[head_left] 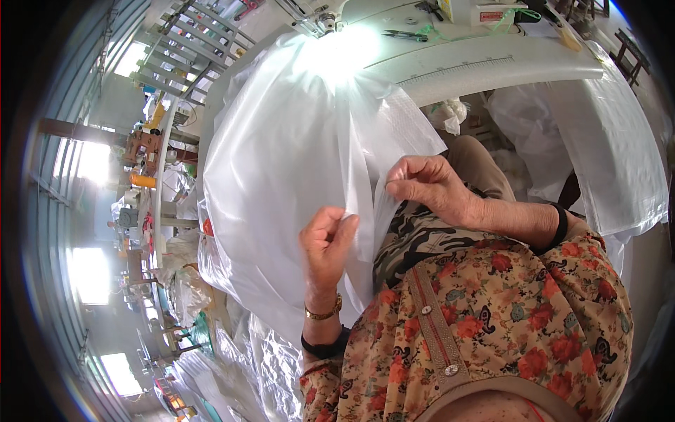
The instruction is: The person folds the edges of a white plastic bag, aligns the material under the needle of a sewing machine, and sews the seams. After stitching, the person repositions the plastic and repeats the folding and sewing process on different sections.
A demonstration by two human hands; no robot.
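Observation:
A large white translucent sheet (281, 162), thin like plastic film or fine fabric, hangs from the sewing machine's needle area (325, 24) down over my lap. Its far end is gathered under a glaring lamp, so the stitching spot is washed out. My left hand (329, 243) is closed, thumb and fingers pinching a lengthwise fold of the sheet. To the right and slightly farther away, my right hand (430, 186) is also closed in a pinch at the sheet's right-hand edge. Folds run between both hands and up toward the machine.
The curved machine table (492, 67) carries a printed ruler scale, dark thread snips (405, 35) and green thread. More clear plastic sheeting (605, 148) drapes over the right side. Another workbench with a brown sewing machine (143, 149) stands at left; crumpled film (271, 366) lies below.

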